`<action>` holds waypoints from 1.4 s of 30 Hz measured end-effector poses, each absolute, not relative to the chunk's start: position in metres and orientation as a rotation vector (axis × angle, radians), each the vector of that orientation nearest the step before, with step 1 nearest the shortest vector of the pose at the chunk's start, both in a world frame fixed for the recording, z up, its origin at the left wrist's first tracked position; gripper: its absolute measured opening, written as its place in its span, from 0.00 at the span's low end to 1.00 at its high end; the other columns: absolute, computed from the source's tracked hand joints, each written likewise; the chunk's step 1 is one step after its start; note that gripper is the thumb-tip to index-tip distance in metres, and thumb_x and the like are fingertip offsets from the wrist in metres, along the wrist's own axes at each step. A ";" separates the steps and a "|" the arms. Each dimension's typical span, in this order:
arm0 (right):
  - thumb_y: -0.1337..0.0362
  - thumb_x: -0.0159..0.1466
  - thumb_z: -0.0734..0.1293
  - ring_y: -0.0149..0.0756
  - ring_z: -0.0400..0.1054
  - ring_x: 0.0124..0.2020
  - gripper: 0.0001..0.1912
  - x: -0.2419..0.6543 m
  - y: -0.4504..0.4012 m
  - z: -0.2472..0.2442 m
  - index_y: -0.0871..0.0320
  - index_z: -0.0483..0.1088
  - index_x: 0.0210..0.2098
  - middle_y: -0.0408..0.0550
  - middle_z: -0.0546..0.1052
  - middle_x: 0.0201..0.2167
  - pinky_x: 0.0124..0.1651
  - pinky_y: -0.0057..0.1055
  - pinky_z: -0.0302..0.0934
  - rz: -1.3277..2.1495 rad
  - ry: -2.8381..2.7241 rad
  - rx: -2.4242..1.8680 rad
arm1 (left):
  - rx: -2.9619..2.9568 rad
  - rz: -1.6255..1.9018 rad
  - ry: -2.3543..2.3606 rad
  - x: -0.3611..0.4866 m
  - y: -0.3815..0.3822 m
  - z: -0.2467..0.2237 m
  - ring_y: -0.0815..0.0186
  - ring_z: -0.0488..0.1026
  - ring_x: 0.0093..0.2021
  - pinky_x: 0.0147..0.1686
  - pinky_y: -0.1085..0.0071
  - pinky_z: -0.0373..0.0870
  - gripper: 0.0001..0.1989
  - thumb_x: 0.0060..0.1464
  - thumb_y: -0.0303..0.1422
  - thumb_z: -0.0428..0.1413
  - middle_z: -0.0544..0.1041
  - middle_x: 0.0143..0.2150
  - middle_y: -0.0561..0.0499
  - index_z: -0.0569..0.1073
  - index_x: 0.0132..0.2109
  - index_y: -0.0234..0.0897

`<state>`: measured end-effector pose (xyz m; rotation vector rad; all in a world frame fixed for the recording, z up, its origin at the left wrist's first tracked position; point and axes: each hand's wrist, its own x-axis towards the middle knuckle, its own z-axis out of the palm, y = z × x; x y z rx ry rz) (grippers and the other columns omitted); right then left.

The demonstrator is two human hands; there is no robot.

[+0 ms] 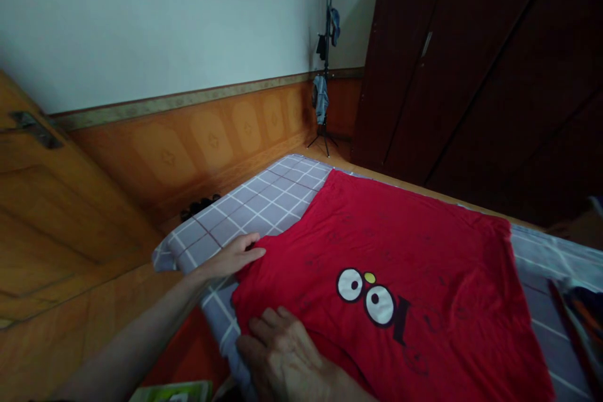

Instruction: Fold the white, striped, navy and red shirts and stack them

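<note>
A red T-shirt (424, 226) lies spread over a bed with a grey checked cover (264, 201). Its print has two big white cartoon eyes, a small yellow spot and a black bar. My left hand (238, 254) is at the shirt's left edge, thumb and fingers closing on the cloth there. Closer to me, my right hand (282, 352) rests at the near left corner of the shirt, its fingers curled into the fabric. Some of its fingertips are hidden.
A wooden door (56, 213) stands at left. Behind the bed are a coat rack (326, 63) with clothes and a dark wardrobe (452, 75). Dark shoes (200, 206) lie by the wall. A green-edged item (174, 391) sits below me; partly visible objects (584, 308) lie at right.
</note>
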<state>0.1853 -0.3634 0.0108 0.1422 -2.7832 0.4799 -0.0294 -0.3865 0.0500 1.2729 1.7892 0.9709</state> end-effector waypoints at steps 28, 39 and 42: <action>0.68 0.58 0.64 0.38 0.60 0.39 0.08 0.185 -0.364 0.027 0.55 0.64 0.38 0.44 0.71 0.37 0.42 0.33 0.53 0.519 -2.876 0.104 | 1.114 1.098 1.589 0.000 -0.387 0.066 0.71 0.64 0.28 0.30 0.74 0.60 0.11 0.47 0.38 0.58 0.69 0.29 0.55 0.66 0.33 0.36; 0.68 0.57 0.64 0.38 0.60 0.39 0.10 0.186 -0.365 0.027 0.56 0.64 0.39 0.45 0.71 0.37 0.43 0.33 0.54 0.505 -2.857 0.100 | 1.279 1.063 1.684 -0.001 -0.388 0.059 0.62 0.72 0.40 0.42 0.67 0.66 0.13 0.52 0.39 0.54 0.75 0.39 0.48 0.68 0.42 0.35; 0.66 0.57 0.65 0.38 0.60 0.39 0.09 0.187 -0.365 0.026 0.56 0.64 0.39 0.45 0.71 0.37 0.43 0.33 0.54 0.467 -2.860 0.110 | 1.244 1.070 1.695 0.001 -0.385 0.054 0.63 0.72 0.38 0.39 0.69 0.67 0.15 0.51 0.38 0.55 0.75 0.37 0.49 0.67 0.44 0.35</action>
